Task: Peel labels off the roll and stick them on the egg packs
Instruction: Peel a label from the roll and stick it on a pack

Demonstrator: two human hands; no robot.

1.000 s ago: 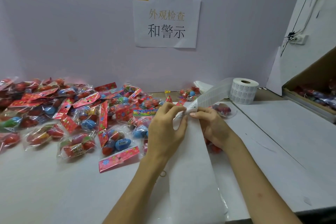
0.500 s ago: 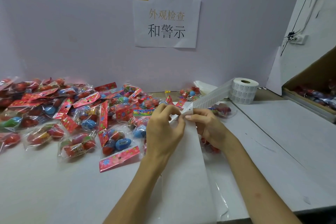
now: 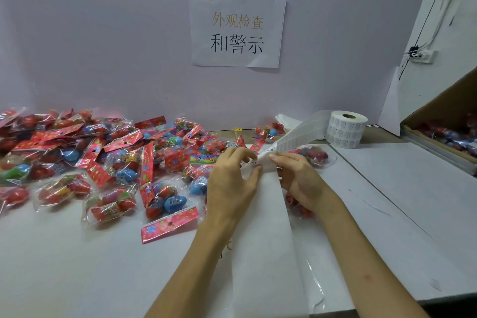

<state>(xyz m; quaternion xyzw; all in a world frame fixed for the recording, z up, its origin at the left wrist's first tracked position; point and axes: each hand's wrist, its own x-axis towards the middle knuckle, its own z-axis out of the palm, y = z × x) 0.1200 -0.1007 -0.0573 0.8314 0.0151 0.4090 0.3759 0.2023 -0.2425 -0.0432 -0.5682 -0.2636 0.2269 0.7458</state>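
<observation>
Label strip (image 3: pixel 296 137), drawn from roll (image 3: pixel 346 131) at far right of table (image 3: pixel 64 266), held above egg packs (image 3: pixel 124 175): right hand (image 3: pixel 299 178) grips strip, left hand (image 3: pixel 229 183) pinches, apparently, corner of one label (image 3: pixel 254 162). Risk: hasty pull tears label or curls it onto itself. Versus half-second earlier: hands hardly moved, strip turned more face-up.

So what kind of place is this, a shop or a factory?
Probably a small packing or inspection workbench: a heap of bagged toy egg packs, a label roll partly unwound, and a cardboard carton holding more packs.
</observation>
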